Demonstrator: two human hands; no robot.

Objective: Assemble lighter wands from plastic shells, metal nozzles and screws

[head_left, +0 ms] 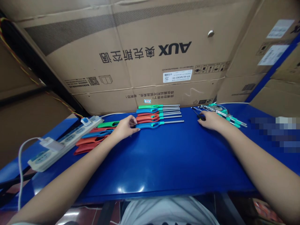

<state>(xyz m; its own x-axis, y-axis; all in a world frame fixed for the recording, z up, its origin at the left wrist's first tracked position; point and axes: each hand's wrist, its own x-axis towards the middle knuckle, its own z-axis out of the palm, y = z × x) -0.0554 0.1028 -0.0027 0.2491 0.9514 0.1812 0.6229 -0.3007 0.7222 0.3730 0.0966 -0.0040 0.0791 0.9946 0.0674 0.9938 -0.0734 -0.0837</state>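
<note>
Illumination is bright and diffuse. White glare spots appear along the front edge of the blue desk (168, 159) and near its left front corner. Fine print on the cardboard panel (150, 28) is soft. Coarse pixelation covers part of the right side. Wide-angle distortion stretches both forearms (70, 178) beyond the desk's front edge.

White power strip (73, 137), printed cardboard wall (140, 29)

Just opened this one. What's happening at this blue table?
A person is working with both bare hands. The left hand is at the handle end of the nearest blue lighter, in a row of long-nosed lighters; its exact grip is unclear. The right hand is at a small dark part, beside a heap of metal-and-teal pieces. Coloured handles lie by the power strip.
</note>
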